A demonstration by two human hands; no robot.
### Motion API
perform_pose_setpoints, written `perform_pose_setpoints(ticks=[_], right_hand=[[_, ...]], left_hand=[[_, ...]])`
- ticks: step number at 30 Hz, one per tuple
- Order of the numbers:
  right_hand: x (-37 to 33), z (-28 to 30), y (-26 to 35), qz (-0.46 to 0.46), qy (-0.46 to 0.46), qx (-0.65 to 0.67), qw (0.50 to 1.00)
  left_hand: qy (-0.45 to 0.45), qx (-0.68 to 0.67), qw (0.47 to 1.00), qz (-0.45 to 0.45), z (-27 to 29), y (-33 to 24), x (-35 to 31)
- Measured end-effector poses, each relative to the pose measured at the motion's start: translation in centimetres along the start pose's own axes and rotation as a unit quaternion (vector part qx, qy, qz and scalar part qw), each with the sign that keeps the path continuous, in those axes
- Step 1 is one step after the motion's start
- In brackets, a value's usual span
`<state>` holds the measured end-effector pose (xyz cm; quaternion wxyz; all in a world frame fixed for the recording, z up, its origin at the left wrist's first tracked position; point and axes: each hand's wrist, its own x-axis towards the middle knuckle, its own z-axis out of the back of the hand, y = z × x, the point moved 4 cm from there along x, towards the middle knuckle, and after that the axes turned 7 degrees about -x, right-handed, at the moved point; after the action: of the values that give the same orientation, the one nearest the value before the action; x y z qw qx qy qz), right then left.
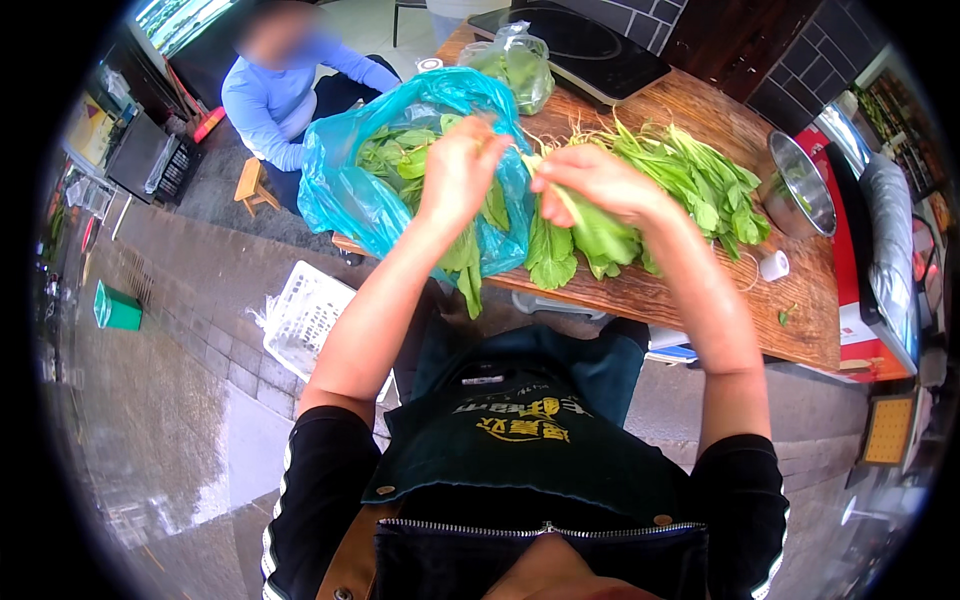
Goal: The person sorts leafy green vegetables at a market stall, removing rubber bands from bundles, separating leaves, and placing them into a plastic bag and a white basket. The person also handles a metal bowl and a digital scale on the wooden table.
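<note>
My right hand (600, 182) is closed round a leafy green (603, 235), its pale stem end pointing up toward my left hand and its leaves hanging below, blurred. My left hand (462, 165) is raised over a blue plastic bag (325, 185), fingers pinched together; their tips are smeared, and what they hold is not clear. Loose green leaves (400, 155) lie in the open bag, and some hang over its near edge. Right of my right hand, a heap of leafy greens (700, 180) with thin roots lies on the wooden table (800, 310).
Behind the heap stands a black cooktop (580, 45), with a clear bag of greens (520, 70) beside it. A metal bowl (800, 185) and a white roll (774, 265) are at the right. A seated person (275, 100) is at far left. On the floor is a white basket (308, 318).
</note>
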<state>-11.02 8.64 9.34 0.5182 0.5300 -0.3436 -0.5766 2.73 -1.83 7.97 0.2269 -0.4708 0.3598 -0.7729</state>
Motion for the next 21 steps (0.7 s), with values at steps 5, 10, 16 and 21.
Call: perform_pose_setpoints(ticks=[5,10,16,21], right_hand=[[-8.6,11.3,5.9,0.011,-0.391,-0.497,0.775],[-18.0,27.9,7.6,-0.172,-0.497,-0.747,0.407],[-7.1,17.8,4.7,-0.003,-0.442,-0.595,0.671],[3.8,9.7,-1.4,-0.167,-0.248,-0.601,0.741]], left_hand=[[-0.023,-0.434,0.833,0.341,4.1,4.4,0.1],[-0.007,-0.562,0.742,0.366,3.0,5.3,0.7],[-0.028,-0.483,0.778,0.401,3.2,8.6,-1.2],[-0.042,-0.455,0.798,0.393,3.6,7.6,-1.5]])
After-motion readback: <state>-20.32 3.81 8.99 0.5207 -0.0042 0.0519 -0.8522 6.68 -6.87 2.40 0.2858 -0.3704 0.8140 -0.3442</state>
